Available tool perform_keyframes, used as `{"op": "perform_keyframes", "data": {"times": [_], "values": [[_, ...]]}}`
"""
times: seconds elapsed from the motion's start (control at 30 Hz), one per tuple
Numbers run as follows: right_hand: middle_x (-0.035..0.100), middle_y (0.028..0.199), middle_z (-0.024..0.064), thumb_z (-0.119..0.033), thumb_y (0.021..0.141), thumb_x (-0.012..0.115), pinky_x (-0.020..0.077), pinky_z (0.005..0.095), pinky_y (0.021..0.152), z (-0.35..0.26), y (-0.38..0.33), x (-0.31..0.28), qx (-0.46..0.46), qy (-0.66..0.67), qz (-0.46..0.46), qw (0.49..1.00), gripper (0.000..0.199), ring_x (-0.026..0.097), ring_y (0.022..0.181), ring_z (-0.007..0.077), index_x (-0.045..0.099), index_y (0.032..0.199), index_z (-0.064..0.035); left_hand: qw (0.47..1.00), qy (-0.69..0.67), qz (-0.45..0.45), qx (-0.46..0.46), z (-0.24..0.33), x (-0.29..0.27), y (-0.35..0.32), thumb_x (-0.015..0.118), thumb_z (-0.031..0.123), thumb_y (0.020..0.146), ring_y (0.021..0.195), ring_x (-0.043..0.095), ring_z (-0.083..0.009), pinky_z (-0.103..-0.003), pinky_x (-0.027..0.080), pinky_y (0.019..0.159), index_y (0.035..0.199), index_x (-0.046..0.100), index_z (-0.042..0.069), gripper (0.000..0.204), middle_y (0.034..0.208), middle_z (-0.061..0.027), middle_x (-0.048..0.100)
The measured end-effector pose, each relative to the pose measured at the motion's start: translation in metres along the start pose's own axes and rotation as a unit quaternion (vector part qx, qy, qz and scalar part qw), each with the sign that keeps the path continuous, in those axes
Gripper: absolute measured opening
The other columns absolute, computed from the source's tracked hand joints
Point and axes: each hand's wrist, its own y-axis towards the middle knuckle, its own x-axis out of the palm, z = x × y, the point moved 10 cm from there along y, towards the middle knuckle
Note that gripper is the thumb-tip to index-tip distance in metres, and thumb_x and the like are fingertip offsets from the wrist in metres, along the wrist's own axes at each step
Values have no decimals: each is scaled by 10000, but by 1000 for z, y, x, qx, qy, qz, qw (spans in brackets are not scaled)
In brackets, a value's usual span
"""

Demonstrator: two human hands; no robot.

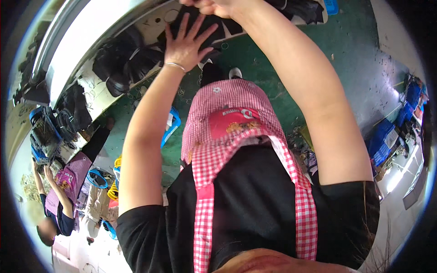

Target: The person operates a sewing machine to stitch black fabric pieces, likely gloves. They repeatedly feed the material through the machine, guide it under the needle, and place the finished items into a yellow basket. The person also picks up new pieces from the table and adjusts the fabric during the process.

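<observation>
My left hand [185, 51] lies with its fingers spread on a flat black piece of fabric [220, 32] on the pale worktable [150, 22]. A thin bracelet circles that wrist. My right hand [216, 6] is just beyond the left one, cut off by the upper edge of the picture. Its visible fingers are curled in, and whatever they grip is out of sight. Beside my left hand sits a heap of black pieces [122, 61]. More black material [302, 10] rests on the table to the right.
A co-worker in a checked apron [68, 182] reaches toward a blue basket [40, 136] of dark items at the far left. Another blue basket [171, 127] stands on the green floor [268, 63] by my left arm. Blue crates [382, 141] stand at the right.
</observation>
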Motion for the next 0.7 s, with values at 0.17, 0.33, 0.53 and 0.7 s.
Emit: {"op": "perform_keyframes", "data": {"times": [0.17, 0.33, 0.53, 0.7], "values": [[522, 560, 41, -86, 719, 658, 222, 300, 395, -13, -21, -3, -30, -68, -19, 997, 130, 323, 402, 113, 599, 606, -60, 993, 32, 110, 39, 14, -10, 6, 581, 680, 869, 1525, 200, -351, -720, 336, 1084, 1536, 325, 490, 739, 1681, 30, 173], [655, 920, 129, -328, 924, 721, 490, 332, 646, -2, -102, -58, -365, -82, -67, 925, 417, 587, 723, 197, 629, 1058, 55, 985, 7, 136, 108, 25, -8, 12, 653, 602, 870, 1499, 255, -391, -615, 307, 1146, 1530, 416, 368, 739, 1656, -51, 258], [706, 827, 54, -391, 955, 682, 546, 320, 692, 388, -37, -302, -159, -199, 125, 959, 351, 696, 763, 181, 702, 1060, -56, 979, -7, 134, 152, 54, -12, 17, 683, 449, 904, 1470, 327, -385, -476, 275, 1196, 1532, 442, 206, 716, 1606, -141, 357], [648, 1260, 191, -485, 911, 659, 510, 484, 1007, 683, 146, -396, 125, -389, 266, 873, 530, 612, 1205, 345, 638, 1250, -78, 986, -74, 134, 61, -1, -3, 1, 639, 330, 956, 1414, 388, -321, -440, 275, 1190, 1538, 373, 19, 712, 1553, -168, 415]]}}
